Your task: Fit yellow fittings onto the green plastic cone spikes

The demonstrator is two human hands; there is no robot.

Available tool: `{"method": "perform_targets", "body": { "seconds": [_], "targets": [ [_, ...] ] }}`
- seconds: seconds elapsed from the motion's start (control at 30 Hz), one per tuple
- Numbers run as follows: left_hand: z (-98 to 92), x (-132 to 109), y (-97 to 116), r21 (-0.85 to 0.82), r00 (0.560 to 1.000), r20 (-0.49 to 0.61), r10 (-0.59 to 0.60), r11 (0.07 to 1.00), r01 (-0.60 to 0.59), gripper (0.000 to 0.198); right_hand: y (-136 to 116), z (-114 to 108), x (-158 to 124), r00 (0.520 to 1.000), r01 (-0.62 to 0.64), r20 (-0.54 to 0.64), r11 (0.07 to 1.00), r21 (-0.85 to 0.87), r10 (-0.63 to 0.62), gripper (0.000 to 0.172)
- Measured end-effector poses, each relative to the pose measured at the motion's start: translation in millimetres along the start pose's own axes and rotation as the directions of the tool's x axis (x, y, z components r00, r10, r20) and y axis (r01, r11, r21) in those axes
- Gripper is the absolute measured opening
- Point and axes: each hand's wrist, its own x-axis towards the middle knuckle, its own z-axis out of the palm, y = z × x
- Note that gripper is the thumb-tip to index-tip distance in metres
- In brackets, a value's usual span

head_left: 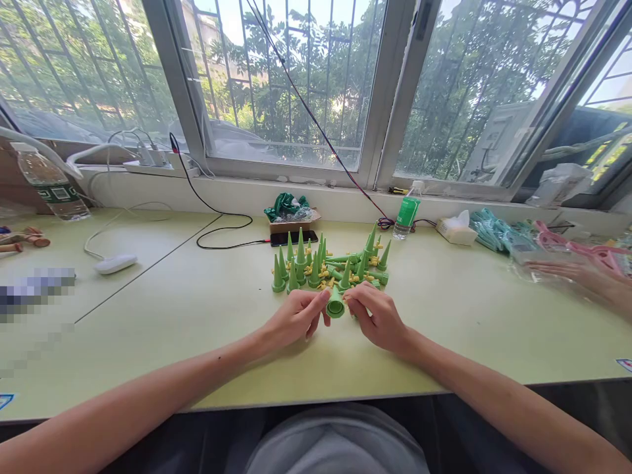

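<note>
Both of my hands meet at the middle of the pale green table (197, 342). Between them lies a green plastic cone (336, 305), its open round end towards me. My left hand (296, 317) pinches the cone's left side with curled fingers. My right hand (378, 316) grips its right side, fingers closed. Just beyond them stands a cluster of several green cones (326, 266), many upright on their wide ends, some lying flat, with small yellow parts (323, 273) scattered among them.
A black phone (293, 237) and a box of green items (291, 210) lie behind the cluster. A green bottle (407, 210), tissues (457, 229) and teal packets (496, 234) sit right. Another person's hand (582, 276) rests far right. A clear water bottle (49, 181), white mouse (115, 264) and cables are left.
</note>
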Motion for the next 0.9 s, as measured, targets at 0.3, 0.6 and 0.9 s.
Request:
{"method": "perform_targets", "body": {
  "seconds": [0.3, 0.6, 0.9],
  "targets": [
    [-2.9, -3.5, 2.4, 0.062, 0.998, 0.044, 0.040, 0.997, -0.042, 0.055, 1.0, 0.1, 0.1, 0.999, 0.042, 0.012, 0.999, -0.003, -0.042, 0.018],
    [1.9, -3.5, 7.0, 0.307, 0.962, -0.069, 0.263, 0.923, -0.230, 0.022, 0.1, 0.7, -0.3, 0.999, 0.016, 0.044, 1.000, -0.025, -0.015, 0.020],
    [0.9, -2.0, 1.3, 0.347, 0.929, -0.119, 0.350, 0.891, -0.291, 0.021, -0.1, 1.3, -1.1, 0.999, -0.016, 0.039, 1.000, -0.018, 0.016, 0.016]
  ]
}}
